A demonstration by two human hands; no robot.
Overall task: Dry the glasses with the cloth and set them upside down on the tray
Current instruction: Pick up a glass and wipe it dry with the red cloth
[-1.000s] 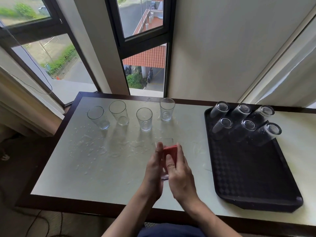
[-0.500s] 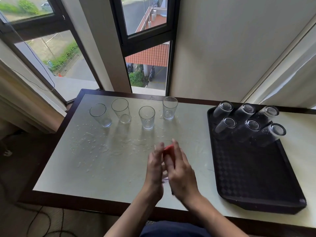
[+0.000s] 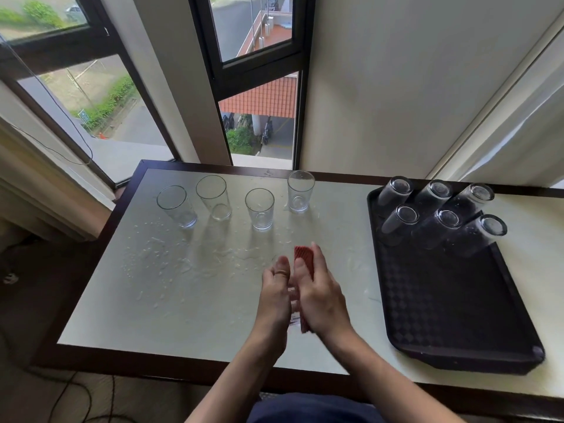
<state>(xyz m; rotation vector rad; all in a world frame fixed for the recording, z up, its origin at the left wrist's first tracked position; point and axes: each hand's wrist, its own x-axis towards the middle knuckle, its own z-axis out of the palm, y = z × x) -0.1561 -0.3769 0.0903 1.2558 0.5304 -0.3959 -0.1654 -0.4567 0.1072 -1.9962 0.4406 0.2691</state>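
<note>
Cloth (image 3: 303, 258), red and ribbed, is gripped in the right hand (image 3: 322, 296) above the middle of the table (image 3: 183, 315). One end of it is seen past the fingertips and a further bit below the heel of the palm. The left hand (image 3: 274, 293) is held close against it, with a ring seen on one digit. Its fingers are wrapped round the held glass (image 3: 292, 321), of which only a sliver of clear base can be made out between the two palms. Whether the cloth is pushed inside that glass or laid round it cannot be told.

Four upright glasses (image 3: 260, 209) are stood in a loose row along the far side of the table, left of centre and well apart from the hands. Water drops (image 3: 158, 257) are scattered over the pale surface in front of them, mostly toward the left.

A dark tray (image 3: 442, 300) is laid on the right part of the table. Six upturned glasses (image 3: 439, 224) are set mouth down at its far end in two rows of three, just beside one another, while its near part is left bare. Windows (image 3: 259, 41) are seen behind the table.
</note>
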